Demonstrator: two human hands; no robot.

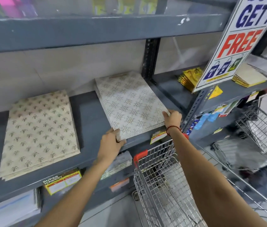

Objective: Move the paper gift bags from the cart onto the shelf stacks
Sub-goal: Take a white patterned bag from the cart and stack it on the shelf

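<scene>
The white gift-bag stack [129, 102] lies flat on the grey shelf [87, 115]. The left hand [111, 143] grips its near left corner, fingers [111, 132] clamped round the edge, and the right hand [173, 118] pinches its near right corner. A beige stack [39, 131] lies apart to the left, and the wire cart [159, 177] stands below.

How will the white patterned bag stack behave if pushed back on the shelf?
The white bag stack lies flat, so it should slide on the painted shelf rather than tip. Its edge shows separate layers, which may fan out; the left hand and right hand grip both near corners, probably to prevent that. Lifted by one edge, it would likely sag.
</scene>
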